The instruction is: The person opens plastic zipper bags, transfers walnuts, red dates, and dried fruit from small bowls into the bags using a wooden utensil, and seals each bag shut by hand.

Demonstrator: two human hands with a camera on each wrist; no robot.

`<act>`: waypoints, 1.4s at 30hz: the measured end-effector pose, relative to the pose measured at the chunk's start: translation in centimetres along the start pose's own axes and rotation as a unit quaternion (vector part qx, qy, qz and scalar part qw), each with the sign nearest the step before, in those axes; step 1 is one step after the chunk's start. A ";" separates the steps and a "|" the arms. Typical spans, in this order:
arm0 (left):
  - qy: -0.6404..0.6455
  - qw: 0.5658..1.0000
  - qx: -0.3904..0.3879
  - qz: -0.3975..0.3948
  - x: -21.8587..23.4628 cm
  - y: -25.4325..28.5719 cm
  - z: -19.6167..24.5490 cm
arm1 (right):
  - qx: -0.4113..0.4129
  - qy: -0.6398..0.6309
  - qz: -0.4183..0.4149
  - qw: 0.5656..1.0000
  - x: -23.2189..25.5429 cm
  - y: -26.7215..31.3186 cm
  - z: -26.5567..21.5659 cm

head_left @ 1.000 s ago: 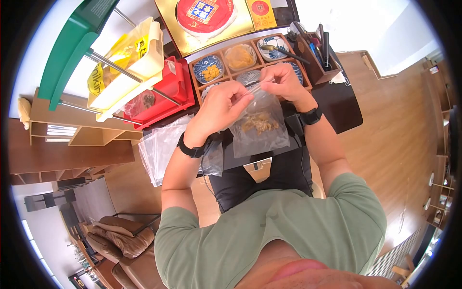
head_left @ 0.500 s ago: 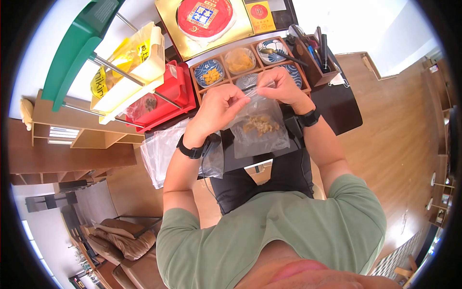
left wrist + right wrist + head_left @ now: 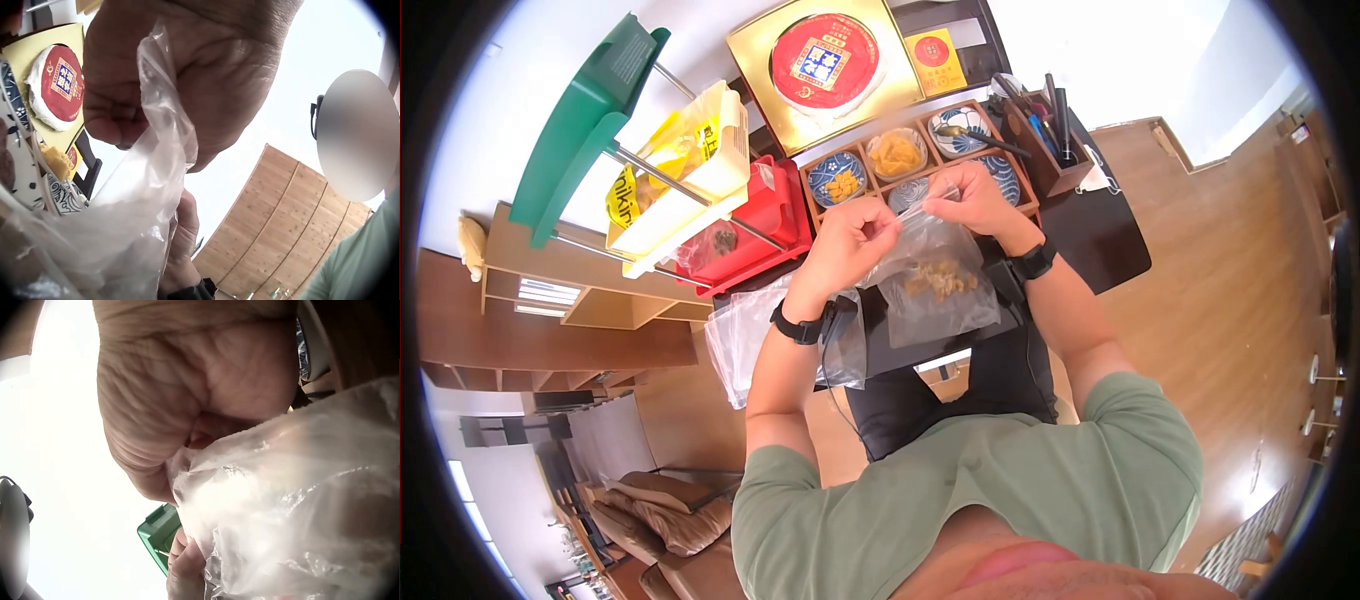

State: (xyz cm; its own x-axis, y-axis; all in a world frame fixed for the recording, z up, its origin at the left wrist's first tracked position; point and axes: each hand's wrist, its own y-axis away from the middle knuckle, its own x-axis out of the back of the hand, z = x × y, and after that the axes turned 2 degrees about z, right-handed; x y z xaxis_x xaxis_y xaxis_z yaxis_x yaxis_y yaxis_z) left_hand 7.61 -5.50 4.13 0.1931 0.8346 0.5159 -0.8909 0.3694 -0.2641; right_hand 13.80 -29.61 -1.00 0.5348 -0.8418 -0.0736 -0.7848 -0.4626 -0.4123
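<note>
In the head view, my left hand (image 3: 852,243) and my right hand (image 3: 978,205) pinch the top edge of a clear plastic bag (image 3: 915,232), close together. Crinkled film (image 3: 153,187) runs down from the left fingers in the left wrist view. The right wrist view has the bag's film (image 3: 269,506) spread below the right palm, thumb and fingers closed on its edge. Below the hands, at the table's front edge, clear plastic (image 3: 945,318) lies around brownish dried pieces (image 3: 940,280); the pinched film overlaps it in this view.
Flat plastic bags (image 3: 745,335) lie left on the dark table (image 3: 1100,240). Behind the hands stands a wooden divided tray (image 3: 860,152) with small patterned dishes, one with yellow pieces (image 3: 842,186). A red bin (image 3: 750,225) stands left, a pen holder (image 3: 1055,150) right, a gold box (image 3: 750,60) behind.
Both hands have come slightly lower in the head view and still pinch the bag's top edge. The whole scene has shifted a little as the head camera moved.
</note>
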 end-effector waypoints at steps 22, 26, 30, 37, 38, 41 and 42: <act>0.124 0.989 0.076 0.020 2.3 0.7 -1.9 | -0.020 -0.037 0.056 0.998 1.2 0.0 0.1; 0.130 0.988 0.078 0.036 3.2 1.0 -1.8 | -0.022 -0.038 0.066 0.997 1.9 -0.1 1.1; 0.153 0.986 0.046 0.052 3.6 1.6 -3.1 | 0.012 -0.019 0.072 0.997 1.6 -0.3 1.2; 0.156 0.982 0.044 0.101 3.4 2.1 -4.5 | -0.036 -0.060 0.066 0.995 1.2 0.1 1.1; 0.161 0.980 0.038 0.110 3.4 2.0 -4.7 | -0.035 -0.047 0.073 0.996 1.0 0.1 0.7; 0.158 0.982 0.019 0.100 3.6 2.0 -5.2 | -0.042 -0.043 0.062 0.996 1.3 -0.2 0.9; 0.190 0.976 0.031 0.105 3.5 2.1 -5.3 | -0.033 -0.076 0.056 0.995 1.6 -0.2 1.3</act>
State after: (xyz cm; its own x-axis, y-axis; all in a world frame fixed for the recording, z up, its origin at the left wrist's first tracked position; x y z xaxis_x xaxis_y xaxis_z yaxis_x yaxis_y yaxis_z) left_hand 8.58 0.40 1.09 0.1318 0.9848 0.1129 -0.9482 0.1585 -0.2754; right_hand 15.22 -30.45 -2.25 0.4805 -0.8392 -0.2547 -0.8580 -0.3898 -0.3344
